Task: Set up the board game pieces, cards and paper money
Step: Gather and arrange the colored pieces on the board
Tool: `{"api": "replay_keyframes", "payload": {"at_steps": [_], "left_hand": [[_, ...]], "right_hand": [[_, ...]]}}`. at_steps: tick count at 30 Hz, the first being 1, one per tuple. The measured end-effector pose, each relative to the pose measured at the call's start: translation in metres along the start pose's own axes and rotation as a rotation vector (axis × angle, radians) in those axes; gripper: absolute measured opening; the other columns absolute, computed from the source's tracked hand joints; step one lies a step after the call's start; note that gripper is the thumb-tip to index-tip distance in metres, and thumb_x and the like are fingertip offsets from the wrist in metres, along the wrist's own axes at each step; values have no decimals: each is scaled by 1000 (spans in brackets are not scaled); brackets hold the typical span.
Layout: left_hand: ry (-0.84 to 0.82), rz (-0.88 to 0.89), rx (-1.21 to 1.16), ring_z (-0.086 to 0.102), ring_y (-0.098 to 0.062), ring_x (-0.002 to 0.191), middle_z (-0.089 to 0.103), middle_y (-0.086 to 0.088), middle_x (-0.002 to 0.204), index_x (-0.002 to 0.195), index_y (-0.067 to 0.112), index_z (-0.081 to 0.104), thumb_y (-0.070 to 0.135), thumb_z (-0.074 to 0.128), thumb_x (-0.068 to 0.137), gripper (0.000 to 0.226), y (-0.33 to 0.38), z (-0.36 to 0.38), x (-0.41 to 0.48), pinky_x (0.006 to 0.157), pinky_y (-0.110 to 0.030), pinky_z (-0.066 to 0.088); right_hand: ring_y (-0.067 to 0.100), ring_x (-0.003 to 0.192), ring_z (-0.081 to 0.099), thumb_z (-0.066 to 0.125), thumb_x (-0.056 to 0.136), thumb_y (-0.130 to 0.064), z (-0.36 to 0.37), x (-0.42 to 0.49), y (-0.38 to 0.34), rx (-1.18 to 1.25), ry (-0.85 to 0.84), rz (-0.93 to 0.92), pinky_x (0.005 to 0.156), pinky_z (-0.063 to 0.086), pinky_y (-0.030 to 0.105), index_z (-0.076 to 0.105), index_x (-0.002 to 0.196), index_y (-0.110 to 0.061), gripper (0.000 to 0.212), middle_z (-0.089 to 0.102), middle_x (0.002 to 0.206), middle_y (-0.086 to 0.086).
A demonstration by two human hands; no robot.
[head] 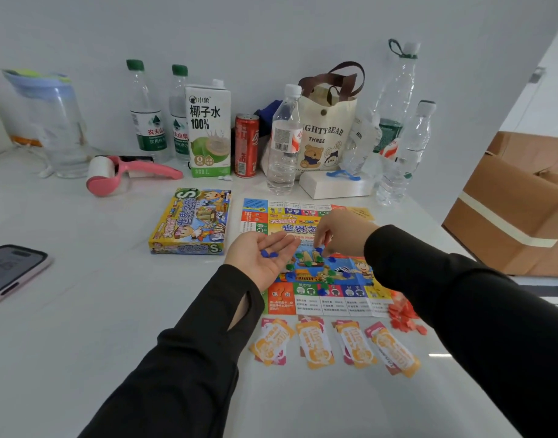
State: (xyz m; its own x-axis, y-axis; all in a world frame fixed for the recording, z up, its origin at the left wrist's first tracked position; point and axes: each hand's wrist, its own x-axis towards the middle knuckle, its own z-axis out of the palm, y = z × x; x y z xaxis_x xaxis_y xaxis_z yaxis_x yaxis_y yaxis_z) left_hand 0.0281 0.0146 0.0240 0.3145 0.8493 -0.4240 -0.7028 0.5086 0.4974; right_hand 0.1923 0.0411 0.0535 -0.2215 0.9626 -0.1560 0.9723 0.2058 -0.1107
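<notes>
The paper game board lies flat on the white table. My left hand hovers palm up over the board's left edge, and a few small blue pieces rest in it. My right hand reaches down over the board's middle, its fingertips pinching a blue piece. Green and blue pieces are scattered on the board's centre picture. A heap of red pieces lies off the board's near right corner. Several small stacks of orange paper money and cards line the table below the board.
The game box sits left of the board. Water bottles, a coconut water carton, a red can, a tote bag and a white box stand behind. A phone lies far left, a cardboard box to the right.
</notes>
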Motion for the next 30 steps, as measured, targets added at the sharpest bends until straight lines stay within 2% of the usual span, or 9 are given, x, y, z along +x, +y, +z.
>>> {"api": "replay_keyframes", "payload": {"at_steps": [3,8,12,14,18,21,24,28,30], "left_hand": [[6,3,10,55,-38,110,58,-27,97,97,-11,54,11,29,99,34,0,0,1,89,-41,48],[7,-4,26,55,-38,109,58,-26,100,97,-11,55,12,30,99,33,1,0,1,84,-41,49],[2,-11,32,55,-38,108,58,-26,102,97,-11,55,11,31,99,33,0,-1,1,83,-41,49],[3,-7,41,56,-38,105,58,-26,100,96,-11,55,10,31,99,33,0,0,1,84,-41,49],[6,-6,62,57,-37,95,59,-26,96,94,-10,56,6,32,97,29,0,1,1,83,-42,49],[7,-32,69,57,-38,98,58,-27,98,96,-10,55,5,33,97,27,0,2,0,84,-42,49],[-1,-73,36,56,-39,103,58,-29,99,96,-11,55,9,31,99,31,-2,4,-1,86,-43,49],[-3,-98,-3,56,-39,108,59,-28,101,97,-13,55,11,31,100,34,-1,4,-2,86,-42,49],[-10,-100,-20,55,-40,109,59,-29,101,97,-13,55,11,31,99,34,-1,3,-2,88,-42,48]], "right_hand": [[11,87,52,71,79,-14,-2,5,0,-5,-44,2,78,39,21,68,98,-12,20,60,94,-2],[12,87,46,67,83,-17,-9,8,-5,-106,-153,-15,81,36,22,62,106,-10,25,48,82,-10],[12,88,45,65,85,-20,-9,8,-6,-130,-163,-12,83,35,23,61,108,-9,26,50,92,-5],[11,83,46,66,84,-20,-8,7,-4,-121,-153,-14,78,35,20,63,102,-9,22,50,86,-6],[9,72,50,69,82,-16,-13,2,-1,31,-30,-8,59,35,15,64,80,-13,6,53,71,-9],[-1,56,53,71,79,-9,-26,-10,-12,350,125,-102,60,46,15,66,72,-17,11,60,65,-7],[1,62,57,70,79,-6,-33,-19,-28,454,144,-205,65,49,10,70,81,-17,12,65,72,-4],[6,70,53,68,81,-9,-28,-15,-17,243,160,-97,68,46,16,71,94,-12,14,60,75,-5],[9,76,53,67,83,-14,-19,-12,-4,90,70,11,74,40,20,71,95,-12,14,60,82,-4]]}}
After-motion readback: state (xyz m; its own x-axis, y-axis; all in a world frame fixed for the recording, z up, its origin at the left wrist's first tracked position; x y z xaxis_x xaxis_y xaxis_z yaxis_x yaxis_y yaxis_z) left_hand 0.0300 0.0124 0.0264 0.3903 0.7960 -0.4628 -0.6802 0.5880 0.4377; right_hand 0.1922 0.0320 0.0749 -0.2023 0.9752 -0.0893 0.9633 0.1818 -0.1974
